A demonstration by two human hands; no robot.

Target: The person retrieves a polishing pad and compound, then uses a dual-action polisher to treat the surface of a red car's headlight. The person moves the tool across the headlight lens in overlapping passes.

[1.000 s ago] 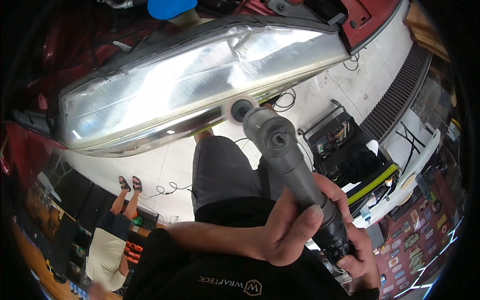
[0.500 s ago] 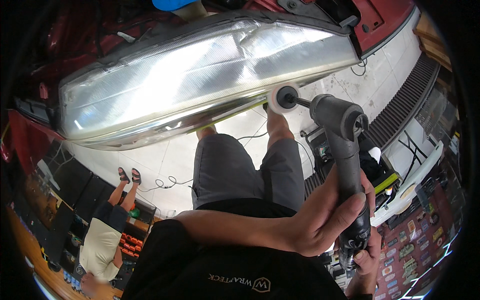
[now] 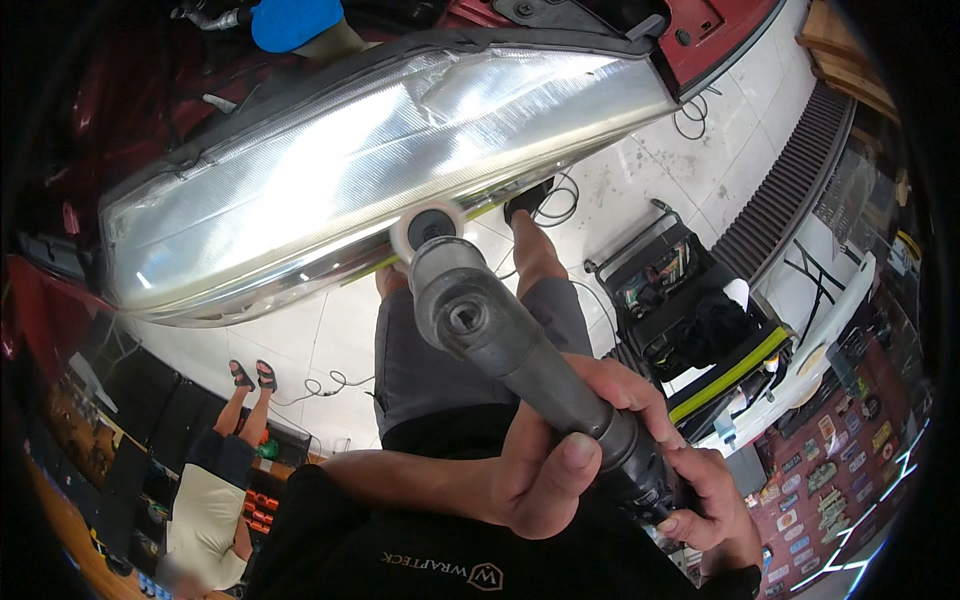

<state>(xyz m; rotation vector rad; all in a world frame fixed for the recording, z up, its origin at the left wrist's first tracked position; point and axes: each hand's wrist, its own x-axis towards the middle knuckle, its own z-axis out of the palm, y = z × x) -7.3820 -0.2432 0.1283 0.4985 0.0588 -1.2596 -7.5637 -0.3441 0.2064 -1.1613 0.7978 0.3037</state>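
Observation:
A long black handheld polisher [image 3: 520, 345] slants across the view. Its small pale round pad [image 3: 402, 238] is at the lower edge of a large hazy car headlight [image 3: 290, 185]; whether it presses on the lens I cannot tell. My left hand [image 3: 555, 455] is closed around the middle of the tool's body, thumb on the near side. Behind it, my right hand [image 3: 710, 500] grips the rear end, its fingers partly hidden by the tool.
Red car bodywork [image 3: 710, 35] and a blue cap [image 3: 295, 22] border the headlight. A black wheeled cart [image 3: 665, 275] stands on the tiled floor at right, near loose cable [image 3: 690, 120]. Another person [image 3: 205, 505] is at lower left. A ribbed dark strip [image 3: 790, 180] runs along the right.
The polisher has swung left, taking its pad from the headlight's right part toward the middle of its lower edge. Both hands keep their hold. The view has shifted slightly.

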